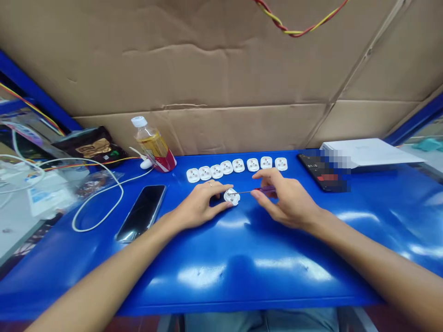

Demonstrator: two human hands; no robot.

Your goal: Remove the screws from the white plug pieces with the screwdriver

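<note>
Near the middle of the blue table, my left hand (202, 203) grips a small white plastic part (232, 197) between thumb and index finger. The part is roundish, with small metal pieces set in it. My right hand (289, 196) is closed around the purple-red handle of a screwdriver (265, 189). Its thin shaft points left, and the tip reaches the face of the white part. Behind both hands runs a row of several similar white parts (238, 165), lying flat with small metal and reddish spots on them.
A drink bottle (155, 147) stands at the back left, near a white cable (121, 189) and a dark phone (141, 213). To the right lie another phone (316, 173) and a white box (370, 152). Cardboard (207, 69) walls the back; twisted wires (294, 33) hang above.
</note>
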